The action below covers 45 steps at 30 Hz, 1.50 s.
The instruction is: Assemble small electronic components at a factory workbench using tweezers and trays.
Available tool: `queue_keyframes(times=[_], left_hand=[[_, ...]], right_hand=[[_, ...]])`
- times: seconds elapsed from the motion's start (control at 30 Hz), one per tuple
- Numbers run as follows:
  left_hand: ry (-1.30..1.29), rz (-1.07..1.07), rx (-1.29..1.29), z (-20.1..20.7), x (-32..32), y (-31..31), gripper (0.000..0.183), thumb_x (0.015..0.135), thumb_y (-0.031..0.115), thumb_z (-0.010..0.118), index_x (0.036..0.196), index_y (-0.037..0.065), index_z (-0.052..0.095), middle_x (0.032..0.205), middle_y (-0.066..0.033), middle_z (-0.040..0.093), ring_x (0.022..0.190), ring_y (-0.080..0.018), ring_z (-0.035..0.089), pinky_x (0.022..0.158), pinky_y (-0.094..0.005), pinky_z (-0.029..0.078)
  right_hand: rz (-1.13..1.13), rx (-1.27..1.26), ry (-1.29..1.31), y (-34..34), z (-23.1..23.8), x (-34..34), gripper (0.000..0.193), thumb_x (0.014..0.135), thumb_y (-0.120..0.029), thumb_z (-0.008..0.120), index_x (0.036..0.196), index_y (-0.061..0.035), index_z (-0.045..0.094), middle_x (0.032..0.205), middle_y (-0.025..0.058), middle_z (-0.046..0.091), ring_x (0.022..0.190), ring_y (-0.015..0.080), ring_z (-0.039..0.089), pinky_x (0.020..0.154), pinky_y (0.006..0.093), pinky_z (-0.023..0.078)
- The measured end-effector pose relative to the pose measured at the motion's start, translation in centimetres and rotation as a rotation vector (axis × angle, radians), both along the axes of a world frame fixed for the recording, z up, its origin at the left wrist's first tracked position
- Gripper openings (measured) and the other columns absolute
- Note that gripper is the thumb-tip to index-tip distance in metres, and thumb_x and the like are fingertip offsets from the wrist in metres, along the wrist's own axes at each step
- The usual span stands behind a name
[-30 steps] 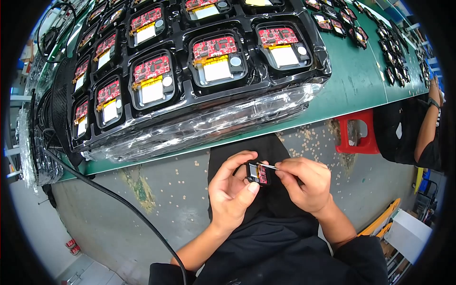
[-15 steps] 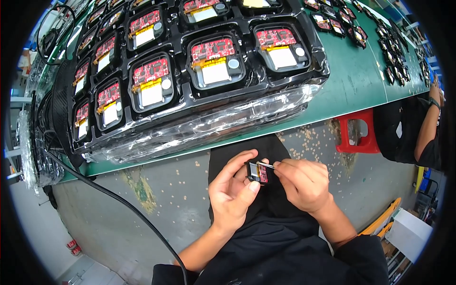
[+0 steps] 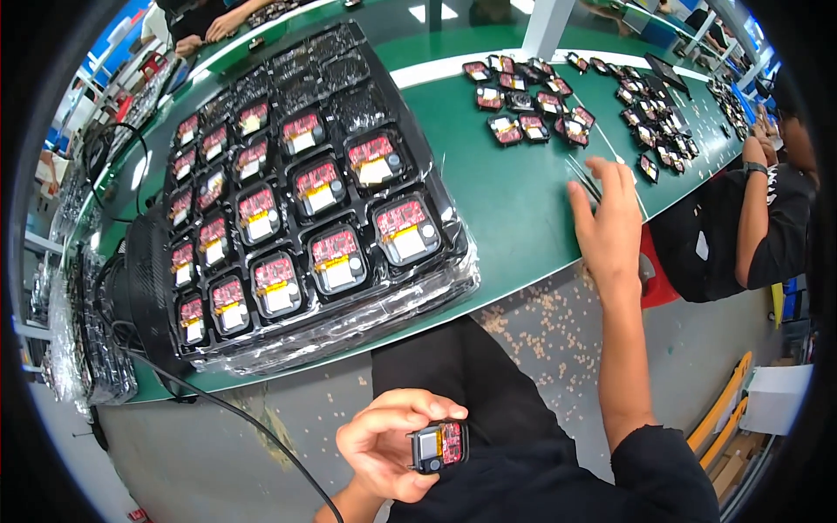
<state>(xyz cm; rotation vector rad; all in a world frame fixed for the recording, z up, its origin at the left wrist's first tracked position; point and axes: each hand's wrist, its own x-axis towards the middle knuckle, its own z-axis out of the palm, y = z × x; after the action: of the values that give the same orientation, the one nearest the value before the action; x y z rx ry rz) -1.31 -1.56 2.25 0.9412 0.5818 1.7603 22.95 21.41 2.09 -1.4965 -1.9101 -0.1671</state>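
Observation:
My left hand [image 3: 375, 440] grips the rim of a small black device housing [image 3: 452, 444] low in front of my lap. Its open side faces up, showing a red circuit board, a silver-white battery and yellow tape. My right hand [image 3: 610, 218] is stretched out over the green table, with metal tweezers [image 3: 584, 179] between thumb and fingers, their prongs pointing away to the far left. How firmly the fingers close on them is partly hidden. Beyond that hand lies a group of similar open housings [image 3: 534, 129].
A stack of black plastic trays [image 3: 349, 248], wrapped in clear film, holds rows of like housings on the green table [image 3: 514, 235]. More housings [image 3: 649, 113] lie farther right. A black cable [image 3: 235, 418] hangs at left. Another person [image 3: 741, 218] sits at right.
My right hand has moved off the housing and out over the table at right with the tweezers. The left hand has lowered and turned the housing. The view has shifted right.

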Motion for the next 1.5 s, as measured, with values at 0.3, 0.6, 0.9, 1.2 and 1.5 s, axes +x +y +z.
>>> queue_keyframes(times=[0.3,0.6,0.9,1.2,1.5], left_hand=[[0.514,0.21,0.163,8.0,-3.1,5.3,0.055,0.068,-0.003,0.086,0.119,-0.001,0.064,0.12,-0.0217,0.062,0.114,-0.0391,0.069,0.094,-0.0474,0.059],[1.488,0.694,0.175,13.5,-4.7,16.8,0.02,0.077,-0.004,0.078,0.092,0.0,0.065,0.098,-0.0113,0.068,0.095,-0.0262,0.069,0.079,-0.0365,0.054],[1.691,0.439,-0.016,12.4,-6.7,20.8,0.016,0.088,0.005,0.072,0.103,-0.003,0.076,0.103,-0.0178,0.074,0.094,-0.036,0.071,0.084,-0.0398,0.056],[1.887,0.497,0.153,12.2,-6.8,19.7,0.027,0.089,-0.006,0.059,0.11,-0.003,0.075,0.114,-0.0185,0.072,0.111,-0.0373,0.066,0.099,-0.043,0.052],[1.44,0.502,0.596,10.4,-0.9,13.8,0.028,0.072,-0.006,0.073,0.099,0.001,0.075,0.102,-0.0164,0.067,0.093,-0.0329,0.067,0.081,-0.0436,0.056]], right_hand=[[-0.16,-0.137,0.008,2.1,0.1,-0.8,0.022,0.097,-0.026,0.07,0.112,-0.0111,0.064,0.123,0.0119,0.059,0.081,0.0394,0.07,0.07,0.0498,0.055],[-0.134,-0.165,0.051,2.0,-0.2,-0.4,0.018,0.097,-0.024,0.071,0.106,-0.0113,0.063,0.123,0.0105,0.061,0.08,0.0389,0.07,0.068,0.0508,0.053],[-0.137,-0.174,0.051,2.0,0.1,-0.6,0.018,0.097,-0.025,0.071,0.106,-0.0121,0.062,0.122,0.0097,0.06,0.078,0.0396,0.069,0.068,0.0515,0.053],[-0.135,-0.19,0.06,2.0,0.3,-0.8,0.019,0.095,-0.024,0.071,0.107,-0.0128,0.062,0.124,0.0079,0.061,0.08,0.0398,0.07,0.069,0.0518,0.053],[-0.064,-0.191,0.079,1.8,0.2,0.0,0.028,0.088,-0.021,0.078,0.112,-0.0135,0.064,0.12,0.0036,0.067,0.086,0.0366,0.07,0.073,0.0466,0.054]])
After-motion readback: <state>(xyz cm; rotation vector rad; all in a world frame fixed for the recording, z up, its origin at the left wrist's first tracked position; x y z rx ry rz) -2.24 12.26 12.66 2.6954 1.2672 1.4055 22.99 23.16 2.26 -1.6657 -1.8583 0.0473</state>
